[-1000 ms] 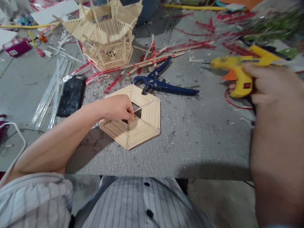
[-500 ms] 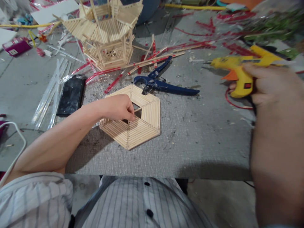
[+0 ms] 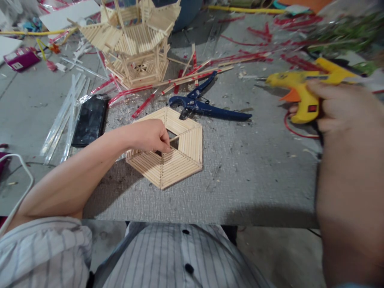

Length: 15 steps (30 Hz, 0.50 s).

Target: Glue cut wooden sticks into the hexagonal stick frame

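Note:
Flat on the table lies a hexagonal panel of thin wooden sticks (image 3: pixel 180 164), with an opening at its middle crossed by spokes. My left hand (image 3: pixel 151 136) is over that opening, fingers pinched together at its near inner edge; whatever is between the fingertips is hidden. At the right, my right hand (image 3: pixel 342 100) is wrapped round the handle of a yellow hot glue gun (image 3: pixel 306 90). Its nozzle points left, apart from the panel. A blue ratchet cutter (image 3: pixel 207 108) lies against the panel's far edge.
Behind stands a tiered stick-built pavilion model (image 3: pixel 132 44). Loose sticks with red tape (image 3: pixel 186 78) lie before it. A black phone (image 3: pixel 90 120) and clear glue sticks (image 3: pixel 64 120) are at left, with a purple bottle (image 3: pixel 22 60) farther back. Greenery (image 3: pixel 348 36) sits at the far right.

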Motion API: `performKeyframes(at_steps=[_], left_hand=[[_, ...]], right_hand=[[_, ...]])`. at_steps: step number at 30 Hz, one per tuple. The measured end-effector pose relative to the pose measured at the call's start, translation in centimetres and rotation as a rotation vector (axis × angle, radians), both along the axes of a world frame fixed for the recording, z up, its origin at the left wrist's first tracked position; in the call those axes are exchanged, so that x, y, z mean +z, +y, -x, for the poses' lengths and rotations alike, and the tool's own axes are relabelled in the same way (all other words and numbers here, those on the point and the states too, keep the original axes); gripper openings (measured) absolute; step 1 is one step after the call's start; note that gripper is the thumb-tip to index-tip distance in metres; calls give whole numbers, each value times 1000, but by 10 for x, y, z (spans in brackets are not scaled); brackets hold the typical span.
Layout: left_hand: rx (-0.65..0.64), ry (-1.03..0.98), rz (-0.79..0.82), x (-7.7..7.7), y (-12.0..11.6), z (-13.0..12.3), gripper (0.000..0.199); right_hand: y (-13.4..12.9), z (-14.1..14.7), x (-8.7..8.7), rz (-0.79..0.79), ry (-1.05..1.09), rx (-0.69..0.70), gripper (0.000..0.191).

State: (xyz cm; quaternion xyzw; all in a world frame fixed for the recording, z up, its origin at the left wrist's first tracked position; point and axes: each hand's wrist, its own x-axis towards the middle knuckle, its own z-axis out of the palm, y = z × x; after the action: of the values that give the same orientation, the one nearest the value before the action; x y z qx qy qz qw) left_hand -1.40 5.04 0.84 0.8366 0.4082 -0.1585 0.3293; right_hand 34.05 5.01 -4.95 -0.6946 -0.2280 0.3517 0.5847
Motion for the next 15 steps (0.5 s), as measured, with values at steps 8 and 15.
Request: performKeyframes(at_steps=[8, 15], left_hand=[[-1, -20, 12, -2, 0, -1, 19], [-44, -36, 2, -2, 0, 0, 19]], right_hand=[[0, -2, -2, 3, -22, 10, 16], [1, -4, -2, 21, -36, 12, 16]])
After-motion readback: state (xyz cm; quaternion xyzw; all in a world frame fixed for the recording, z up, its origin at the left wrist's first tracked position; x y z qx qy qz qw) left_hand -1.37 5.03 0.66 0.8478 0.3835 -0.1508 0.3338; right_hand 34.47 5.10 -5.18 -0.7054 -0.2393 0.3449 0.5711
